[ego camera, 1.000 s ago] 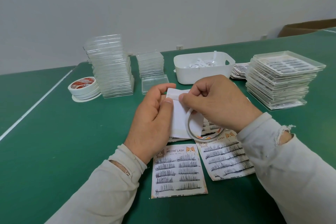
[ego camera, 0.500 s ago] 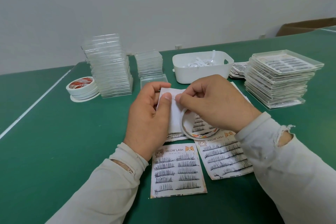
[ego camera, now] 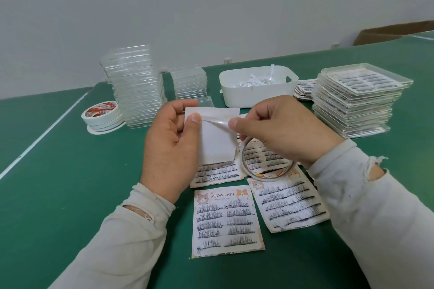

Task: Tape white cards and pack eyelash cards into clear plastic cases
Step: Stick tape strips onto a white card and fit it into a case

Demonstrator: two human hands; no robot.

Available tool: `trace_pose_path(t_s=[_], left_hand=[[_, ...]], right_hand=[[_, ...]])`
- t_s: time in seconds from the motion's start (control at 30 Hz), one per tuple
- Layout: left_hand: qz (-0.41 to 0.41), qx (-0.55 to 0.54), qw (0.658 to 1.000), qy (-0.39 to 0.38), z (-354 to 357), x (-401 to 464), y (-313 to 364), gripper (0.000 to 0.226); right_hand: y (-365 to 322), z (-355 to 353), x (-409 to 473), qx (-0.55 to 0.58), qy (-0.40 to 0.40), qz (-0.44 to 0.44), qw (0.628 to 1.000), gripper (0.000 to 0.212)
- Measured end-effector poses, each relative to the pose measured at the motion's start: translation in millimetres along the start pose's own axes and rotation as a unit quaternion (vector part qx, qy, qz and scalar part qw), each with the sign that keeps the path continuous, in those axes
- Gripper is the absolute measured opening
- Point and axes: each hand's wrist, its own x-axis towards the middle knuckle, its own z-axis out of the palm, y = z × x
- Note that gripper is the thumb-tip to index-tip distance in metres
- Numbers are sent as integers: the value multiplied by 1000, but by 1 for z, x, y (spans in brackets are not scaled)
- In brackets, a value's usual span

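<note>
Nearest me, eyelash cards (ego camera: 226, 220) lie flat on the green table (ego camera: 58, 171), and above them the left hand (ego camera: 172, 145) pinches a white card (ego camera: 217, 135) upright, long axis vertical, face toward the person. The right hand (ego camera: 279, 129) grips a tape roll (ego camera: 266, 162) and pinches a strip (ego camera: 217, 122) that now stretches across the card's top, where half a second ago both thumbs met. Behind stand clear cases (ego camera: 135, 87) and packed cases (ego camera: 357, 101).
</note>
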Motion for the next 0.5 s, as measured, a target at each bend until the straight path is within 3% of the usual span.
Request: trace_pose_path(t_s=[0.5], left_hand=[[1,-32,999,-26,3,-3,2,24]], right_hand=[[8,1,6,-27,58,-5,998,38]])
